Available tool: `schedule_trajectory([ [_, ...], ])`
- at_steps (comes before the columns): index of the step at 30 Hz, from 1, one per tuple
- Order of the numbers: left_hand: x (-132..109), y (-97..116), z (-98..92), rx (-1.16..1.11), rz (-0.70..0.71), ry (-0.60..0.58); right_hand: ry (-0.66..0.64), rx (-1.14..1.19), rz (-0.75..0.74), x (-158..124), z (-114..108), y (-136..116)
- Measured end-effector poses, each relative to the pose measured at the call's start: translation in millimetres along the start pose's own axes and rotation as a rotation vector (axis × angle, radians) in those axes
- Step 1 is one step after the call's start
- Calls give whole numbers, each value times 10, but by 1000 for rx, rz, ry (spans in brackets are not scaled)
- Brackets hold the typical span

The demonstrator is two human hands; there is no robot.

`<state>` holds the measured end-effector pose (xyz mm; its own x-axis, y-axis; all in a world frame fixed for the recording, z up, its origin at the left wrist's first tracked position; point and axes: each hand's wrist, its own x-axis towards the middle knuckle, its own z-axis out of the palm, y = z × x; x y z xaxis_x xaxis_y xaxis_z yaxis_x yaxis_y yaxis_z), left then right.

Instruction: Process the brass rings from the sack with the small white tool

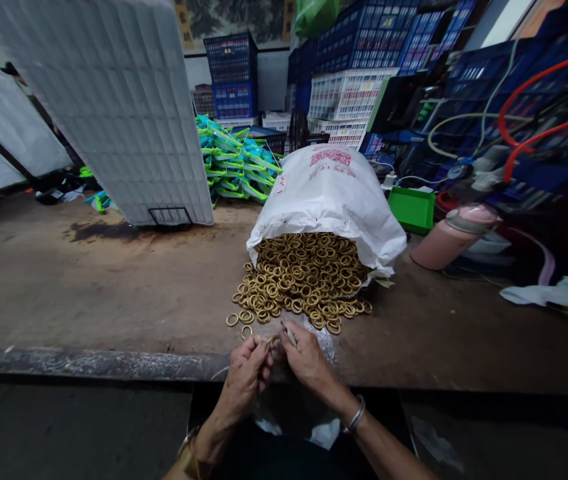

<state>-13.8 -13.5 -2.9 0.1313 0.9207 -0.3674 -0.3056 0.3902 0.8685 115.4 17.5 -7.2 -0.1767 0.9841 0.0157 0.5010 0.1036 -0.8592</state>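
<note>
My left hand pinches a brass-coloured ring at the table's front edge. Close beside it, my right hand is closed around a small tool with a pale grey end; its kind I cannot make out, and its working tip is too small to see. Just beyond both hands lies a heap of brass-coloured rings, spilling from the mouth of a white woven sack that rests on its side. A few loose rings lie apart at the heap's near left.
A tall white ribbed panel stands on the wooden table at the left. Behind it are bright green and blue plastic pieces. On the right are a green tray, a pink bottle and red hoses. Stacked crates fill the back.
</note>
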Motion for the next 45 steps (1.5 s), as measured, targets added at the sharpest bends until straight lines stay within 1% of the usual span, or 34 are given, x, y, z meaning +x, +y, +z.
schedule_trajectory([
  [4,8,5,-7,29,38,-13,-115,-188,-104,-79,-12,1],
  [7,3,16,5,68,56,11,-118,-272,-136,-106,6,23],
  [11,-12,38,23,137,114,20,-124,-326,-137,-98,19,36],
  [15,-11,18,4,165,171,32,-175,-363,-133,-95,-10,-37],
  [17,-25,-5,-20,174,166,48,-213,-419,-124,-85,-35,-82],
  [19,-69,-20,-43,168,130,59,-241,-512,-88,-56,-60,-107],
  [23,-226,5,-73,44,13,1,-232,-694,16,47,-66,-93],
  [25,-284,30,-97,-77,-38,-18,-210,-718,18,96,-27,-97],
  [27,-302,44,-147,-200,-50,0,-186,-692,-9,131,45,-129],
  [29,-290,43,-224,-286,-32,32,-163,-657,-18,151,140,-180],
  [32,-262,35,-353,-354,-10,73,-139,-646,-7,169,291,-236],
  [36,-240,53,-468,-470,-22,106,-122,-666,-6,199,441,-218],
  [40,-199,88,-524,-603,-88,124,-82,-629,-31,219,497,-176],
  [43,-156,98,-544,-671,-143,159,-77,-624,-31,207,485,-162],
  [45,-129,97,-546,-678,-153,188,-69,-621,-45,191,455,-148],
])
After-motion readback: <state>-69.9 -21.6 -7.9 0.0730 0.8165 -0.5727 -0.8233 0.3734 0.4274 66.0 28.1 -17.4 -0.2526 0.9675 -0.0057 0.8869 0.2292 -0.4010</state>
